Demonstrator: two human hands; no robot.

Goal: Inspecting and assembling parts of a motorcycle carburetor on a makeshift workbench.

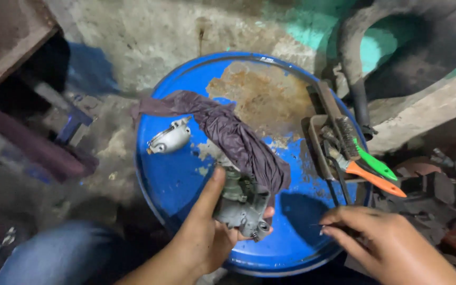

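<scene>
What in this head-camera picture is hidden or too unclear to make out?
- Grey metal part: its top is covered by the dark cloth, its near side by the left hand.
- Thin tool in the right hand: mostly hidden by the fingers, too thin to identify.
- Tray contents beneath the brushes: dark, cluttered.

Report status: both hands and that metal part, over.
Left hand gripping grey metal part. Right hand pinching thin dark tool. Purple rag draped over part on blue drum.

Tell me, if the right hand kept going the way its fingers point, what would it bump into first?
Probably the grey metal part held in the left hand; the right hand points leftward at it, though depth is unclear.
</scene>
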